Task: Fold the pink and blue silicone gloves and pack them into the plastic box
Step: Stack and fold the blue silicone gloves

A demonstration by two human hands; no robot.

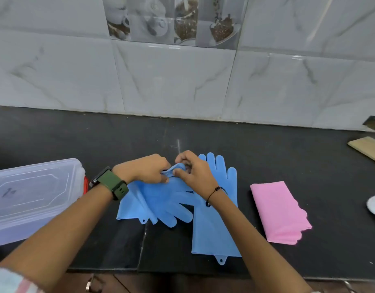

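- Bench: dark surface [288,149] across the lower half of the frame, tiled wall behind it.
- Folded-over blue glove [161,199], centre of frame: cuff edge toward lower left, fingers doubled back and pointing lower right. It lies partly over the flat blue glove [216,229], which is stretched out just to its right, fingers toward the wall and hang tab at the near edge.
- Pink gloves [279,212], right of centre: a flat folded packet lying on the bench, apart from the blue pair. Whether it holds one glove or two cannot be told.
- Plastic box [32,197], left edge of frame: translucent, lid on, so nothing packed yet by the look of it.
- Left hand [146,169] and right hand [190,168] meet at the top edge of the folded-over blue glove. Each grip is clenched on a small raised pleat of blue silicone pinched between thumb and fingertips.
- Handling judgement: the material drapes and creases easily, so soft and light. Silicone tends to spring back, and a fold likely needs pressing flat or holding.
- Surface probably tacky rather than slippery, so layers may cling and drag.
- Best hold, judged: edges and cuff, both hands, supporting the fold on transfer to the box.
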